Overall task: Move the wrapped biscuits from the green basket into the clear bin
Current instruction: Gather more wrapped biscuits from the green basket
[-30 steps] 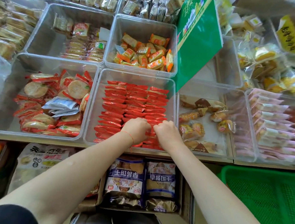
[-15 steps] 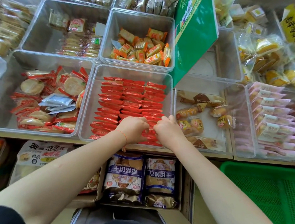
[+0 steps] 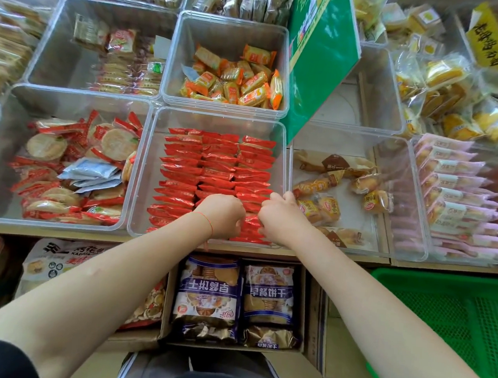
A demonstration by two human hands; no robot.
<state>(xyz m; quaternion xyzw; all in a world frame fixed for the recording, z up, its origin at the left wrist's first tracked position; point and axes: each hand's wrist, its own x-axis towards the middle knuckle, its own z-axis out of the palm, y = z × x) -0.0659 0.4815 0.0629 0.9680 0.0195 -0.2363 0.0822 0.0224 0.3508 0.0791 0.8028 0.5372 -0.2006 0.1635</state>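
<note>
Red wrapped biscuits [image 3: 201, 167] lie in three neat rows inside the clear bin [image 3: 217, 120] at the shelf's front middle. My left hand [image 3: 223, 215] and my right hand [image 3: 279, 219] are both inside the bin's near end, fingers curled down onto the red packets [image 3: 251, 221] between them. Whether either hand grips a packet is hidden by the knuckles. The green basket [image 3: 452, 318] sits low at the right; the part in view holds no biscuits.
Clear bins surround the middle one: round crackers [image 3: 64, 168] left, orange packets [image 3: 235, 80] behind, small cakes [image 3: 331, 189] right, pink packs [image 3: 456, 193] far right. A green sign [image 3: 321, 54] leans behind. Boxed biscuit bags [image 3: 233, 301] stand below the shelf edge.
Both hands have stayed at the bin's near end, shifting slightly apart and toward the right. The view has tilted down a little.
</note>
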